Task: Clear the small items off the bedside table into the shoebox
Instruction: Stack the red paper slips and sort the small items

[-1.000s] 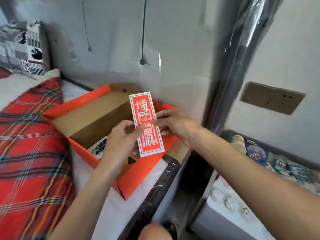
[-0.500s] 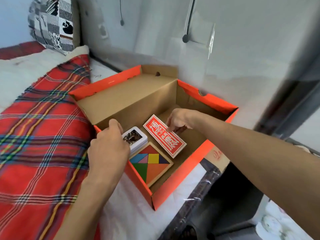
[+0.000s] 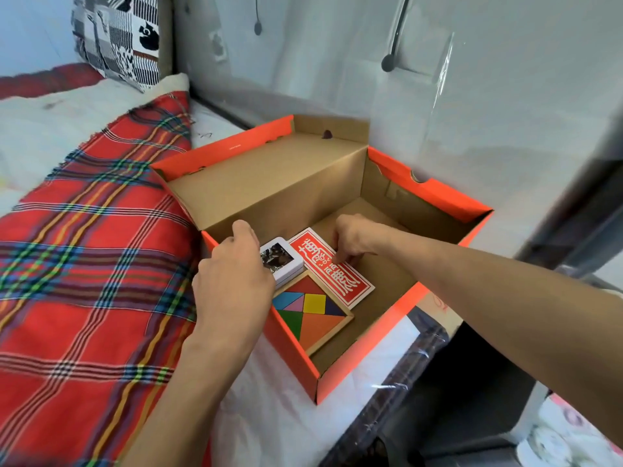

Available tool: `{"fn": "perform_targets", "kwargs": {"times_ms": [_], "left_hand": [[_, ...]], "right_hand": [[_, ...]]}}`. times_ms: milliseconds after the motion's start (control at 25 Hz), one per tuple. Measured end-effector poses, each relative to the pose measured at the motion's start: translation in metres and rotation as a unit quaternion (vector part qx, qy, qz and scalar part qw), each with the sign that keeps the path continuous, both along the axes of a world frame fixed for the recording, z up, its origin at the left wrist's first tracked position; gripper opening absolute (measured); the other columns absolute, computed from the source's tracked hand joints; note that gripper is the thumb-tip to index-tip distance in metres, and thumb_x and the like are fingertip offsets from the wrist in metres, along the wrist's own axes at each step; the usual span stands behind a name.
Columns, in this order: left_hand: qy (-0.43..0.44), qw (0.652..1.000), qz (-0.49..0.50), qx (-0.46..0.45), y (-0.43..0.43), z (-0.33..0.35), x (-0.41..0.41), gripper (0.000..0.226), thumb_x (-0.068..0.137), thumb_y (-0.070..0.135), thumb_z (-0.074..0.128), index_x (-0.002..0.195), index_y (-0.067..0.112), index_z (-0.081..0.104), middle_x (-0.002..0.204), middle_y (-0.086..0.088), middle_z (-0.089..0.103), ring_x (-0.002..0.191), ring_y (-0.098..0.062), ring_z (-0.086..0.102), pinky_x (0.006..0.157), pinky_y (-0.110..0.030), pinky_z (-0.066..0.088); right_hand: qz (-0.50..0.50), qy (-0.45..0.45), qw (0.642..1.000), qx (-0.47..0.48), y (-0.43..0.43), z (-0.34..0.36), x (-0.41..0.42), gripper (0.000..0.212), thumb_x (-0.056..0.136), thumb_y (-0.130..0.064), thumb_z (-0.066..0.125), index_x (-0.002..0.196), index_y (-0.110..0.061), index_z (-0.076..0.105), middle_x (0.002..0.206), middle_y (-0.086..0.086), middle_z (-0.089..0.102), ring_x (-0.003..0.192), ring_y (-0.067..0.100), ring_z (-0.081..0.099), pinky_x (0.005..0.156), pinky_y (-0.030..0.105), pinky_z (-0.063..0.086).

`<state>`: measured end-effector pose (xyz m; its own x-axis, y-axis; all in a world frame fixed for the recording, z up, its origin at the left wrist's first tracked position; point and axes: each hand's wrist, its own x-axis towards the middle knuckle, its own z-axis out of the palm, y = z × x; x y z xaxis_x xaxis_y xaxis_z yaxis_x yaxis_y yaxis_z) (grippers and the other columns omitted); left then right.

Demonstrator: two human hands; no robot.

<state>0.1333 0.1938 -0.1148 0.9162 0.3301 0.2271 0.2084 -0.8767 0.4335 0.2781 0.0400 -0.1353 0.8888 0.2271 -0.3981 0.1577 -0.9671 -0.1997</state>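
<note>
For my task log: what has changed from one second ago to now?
The red card went down from above the shoebox into it, next to the white tin and the colour puzzle. The left hand let go of it; the right hand still holds its edge. Shoebox, tin and puzzle stayed in place.

bare left hand [image 3: 232, 284] and right hand [image 3: 350, 237], forearms [image 3: 505, 298] uncovered.

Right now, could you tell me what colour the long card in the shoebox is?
The card is red with white characters and a white border; the head view shows it.
</note>
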Motion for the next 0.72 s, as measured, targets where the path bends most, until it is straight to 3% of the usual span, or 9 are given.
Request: {"fn": "perform_targets", "kwargs": {"times_ms": [240,360,440,560,720], "left_hand": [[0.010,0.998,0.010,0.061,-0.004,0.007,-0.003,0.017,0.091,0.023,0.057,0.101,0.018,0.044,0.104,-0.008,0.061,0.092,-0.037,0.059,0.065,-0.039,0.034],[-0.007,0.997,-0.008,0.075,-0.015,0.021,-0.008,0.017,0.092,0.030,0.057,0.102,0.021,0.048,0.106,-0.005,0.062,0.087,-0.031,0.058,0.065,-0.037,0.032],[-0.011,0.997,-0.056,0.045,-0.033,0.032,-0.011,0.013,0.090,0.029,0.056,0.100,0.024,0.050,0.106,-0.004,0.062,0.089,-0.034,0.057,0.069,-0.037,0.035],[-0.009,0.986,-0.166,-0.006,-0.079,0.046,-0.024,0.013,0.086,0.025,0.058,0.098,0.029,0.054,0.105,0.001,0.065,0.100,-0.034,0.059,0.073,-0.036,0.036],[-0.003,0.950,-0.311,-0.030,-0.173,0.041,-0.052,0.014,0.087,0.029,0.057,0.101,0.031,0.057,0.106,0.003,0.071,0.102,-0.033,0.062,0.076,-0.036,0.045]], "right_hand": [[0.009,-0.025,1.000,-0.010,0.000,0.013,-0.008,0.038,0.085,-0.023,0.074,0.117,-0.005,0.068,0.113,0.010,0.069,0.101,0.025,0.068,0.090,0.035,0.056],[-0.005,-0.061,0.997,0.054,-0.016,0.037,-0.024,0.027,0.089,-0.014,0.064,0.115,-0.006,0.070,0.109,0.009,0.070,0.102,0.024,0.066,0.090,0.032,0.054],[-0.029,-0.085,0.987,0.132,-0.039,0.061,-0.046,0.025,0.089,-0.006,0.057,0.108,-0.010,0.072,0.094,0.006,0.070,0.095,0.019,0.066,0.082,0.024,0.051],[-0.050,-0.093,0.972,0.211,-0.095,0.096,-0.094,0.022,0.087,0.000,0.058,0.101,-0.008,0.072,0.073,0.003,0.065,0.074,0.015,0.063,0.072,0.023,0.049],[-0.152,-0.114,0.945,0.266,-0.215,0.115,-0.181,0.020,0.086,0.004,0.059,0.101,-0.004,0.070,0.075,0.009,0.063,0.065,0.015,0.055,0.056,0.017,0.042]]}}
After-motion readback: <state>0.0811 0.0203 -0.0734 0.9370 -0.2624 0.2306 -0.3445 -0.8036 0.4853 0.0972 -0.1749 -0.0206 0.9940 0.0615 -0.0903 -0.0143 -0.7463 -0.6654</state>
